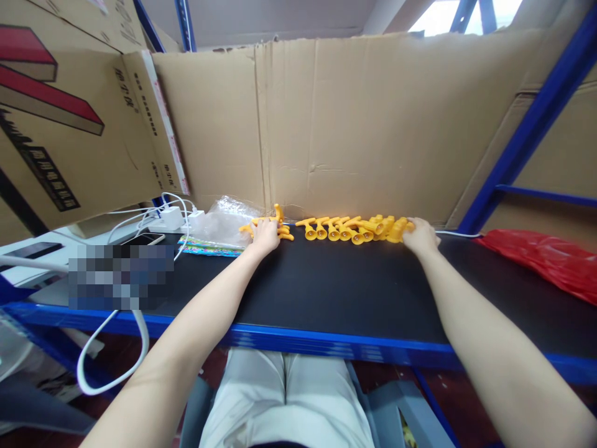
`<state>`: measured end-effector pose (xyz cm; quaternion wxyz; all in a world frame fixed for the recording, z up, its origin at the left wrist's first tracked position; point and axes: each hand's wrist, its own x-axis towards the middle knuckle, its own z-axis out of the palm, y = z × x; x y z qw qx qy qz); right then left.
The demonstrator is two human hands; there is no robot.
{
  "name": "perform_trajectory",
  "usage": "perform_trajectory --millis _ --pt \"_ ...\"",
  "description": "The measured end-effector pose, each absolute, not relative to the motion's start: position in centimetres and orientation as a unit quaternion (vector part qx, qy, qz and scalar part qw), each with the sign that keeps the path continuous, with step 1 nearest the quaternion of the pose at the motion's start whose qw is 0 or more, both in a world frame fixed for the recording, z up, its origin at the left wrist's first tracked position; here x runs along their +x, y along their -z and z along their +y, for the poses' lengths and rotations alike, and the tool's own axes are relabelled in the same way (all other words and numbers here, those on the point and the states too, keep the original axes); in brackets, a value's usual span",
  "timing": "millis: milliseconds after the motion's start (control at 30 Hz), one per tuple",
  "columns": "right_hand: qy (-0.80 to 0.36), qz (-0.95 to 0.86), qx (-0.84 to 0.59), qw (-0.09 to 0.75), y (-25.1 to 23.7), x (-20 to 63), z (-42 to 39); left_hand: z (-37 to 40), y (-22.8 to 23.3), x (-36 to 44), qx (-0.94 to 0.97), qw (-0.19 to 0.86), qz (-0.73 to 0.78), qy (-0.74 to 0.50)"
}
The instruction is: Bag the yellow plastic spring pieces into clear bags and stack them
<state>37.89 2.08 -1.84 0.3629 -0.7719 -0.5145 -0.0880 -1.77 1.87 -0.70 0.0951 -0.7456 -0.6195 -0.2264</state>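
Note:
Several small orange plastic parts (345, 229) lie in a row along the far edge of a black table top (336, 292), against a cardboard wall (354, 124). My left hand (265, 237) rests palm down on the left end of the row, covering a few orange parts (280, 214). At the right end, my right hand (421, 236) lies against a clump of the orange parts (396, 229), fingers curled on them. Whether either hand grips a part is hidden by the hands themselves.
A clear plastic bag (224, 218) lies left of the row, with a white charger (170, 219), cables and a phone (144, 238) further left. A red plastic bag (545, 261) sits at the right. Blue shelf posts (532, 124) and a blue table edge (326, 339) frame the work area.

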Motion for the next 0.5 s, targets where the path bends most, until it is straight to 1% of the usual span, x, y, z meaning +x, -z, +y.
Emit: perform_trajectory --millis 133,267,367,500 --pt "0.135 -0.575 -0.75 0.297 2.9 37.7 2.8 1.9 0.7 -1.8 -0.731 0.092 -0.618 0.274" --pt "0.153 -0.63 -0.722 0.24 3.5 37.1 3.1 2.0 0.7 -1.5 -0.726 0.071 -0.61 0.308" --pt "0.152 -0.643 -0.716 0.226 3.5 36.6 3.1 2.2 0.6 -1.4 -0.727 0.076 -0.598 0.329" --pt "0.196 -0.62 -0.725 0.225 2.8 36.1 2.8 2.2 0.3 -1.3 -0.729 0.08 -0.584 0.349"
